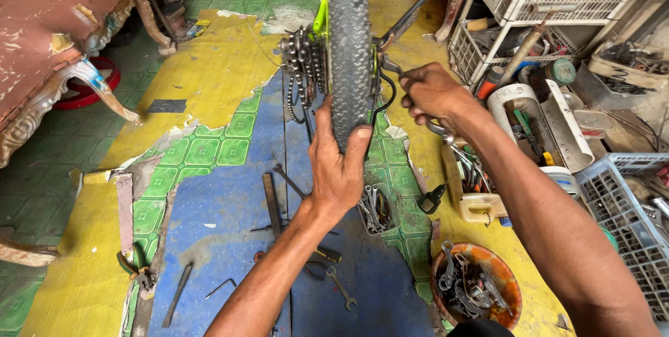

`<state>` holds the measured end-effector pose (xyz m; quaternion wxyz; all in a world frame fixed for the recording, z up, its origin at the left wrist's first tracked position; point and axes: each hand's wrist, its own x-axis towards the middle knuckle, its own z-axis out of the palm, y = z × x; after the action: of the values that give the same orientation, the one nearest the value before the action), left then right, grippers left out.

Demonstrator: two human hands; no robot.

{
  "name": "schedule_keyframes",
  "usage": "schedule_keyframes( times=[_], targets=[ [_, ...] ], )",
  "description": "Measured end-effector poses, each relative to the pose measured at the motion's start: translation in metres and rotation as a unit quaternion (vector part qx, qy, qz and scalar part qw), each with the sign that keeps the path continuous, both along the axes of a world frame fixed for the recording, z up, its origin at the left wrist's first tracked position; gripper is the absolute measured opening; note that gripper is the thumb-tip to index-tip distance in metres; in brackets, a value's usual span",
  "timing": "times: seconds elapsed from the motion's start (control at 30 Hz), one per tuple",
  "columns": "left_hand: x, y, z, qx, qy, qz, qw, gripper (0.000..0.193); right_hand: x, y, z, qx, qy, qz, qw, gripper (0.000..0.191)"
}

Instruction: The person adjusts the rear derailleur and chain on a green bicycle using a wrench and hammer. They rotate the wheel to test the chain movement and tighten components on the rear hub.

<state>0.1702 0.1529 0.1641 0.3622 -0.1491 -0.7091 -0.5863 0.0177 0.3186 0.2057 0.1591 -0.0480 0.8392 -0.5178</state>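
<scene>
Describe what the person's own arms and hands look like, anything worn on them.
Both forearms are bare, with no sleeves in view. The left hand and the right hand wear no gloves, and no watch, ring or wristband shows on either. Both look smudged with dark workshop grime.

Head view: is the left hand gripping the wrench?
No, the left hand is clasped on the bicycle tyre, while the right hand holds the wrench at the wheel's hub.

Soft, even daylight, faint shadows, sharp focus, wide-angle bending at edges.
</scene>
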Motion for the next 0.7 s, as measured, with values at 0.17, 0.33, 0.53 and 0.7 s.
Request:
schedule_keyframes(
  times=[0.17,0.33,0.53,0.7],
  targets=[
    [0.001,0.002,0.001,-0.002,0.011,0.008,1.0,0.056,0.002,-0.001,-0.022,-0.025,0.072,-0.021,0.997,0.038],
    [0.0,0.004,0.0,0.0,0.009,0.014,1.0,0.056,0.001,-0.002,-0.032,-0.004,0.095,-0.012,0.995,0.039],
    [0.001,0.004,0.003,-0.003,0.005,0.018,1.0,0.055,0.028,0.011,-0.029,-0.021,0.16,0.029,0.987,0.047],
    [0.001,0.004,0.003,0.001,0.012,0.007,1.0,0.056,0.072,0.03,-0.058,-0.083,0.361,0.064,0.927,0.067]
  ],
)
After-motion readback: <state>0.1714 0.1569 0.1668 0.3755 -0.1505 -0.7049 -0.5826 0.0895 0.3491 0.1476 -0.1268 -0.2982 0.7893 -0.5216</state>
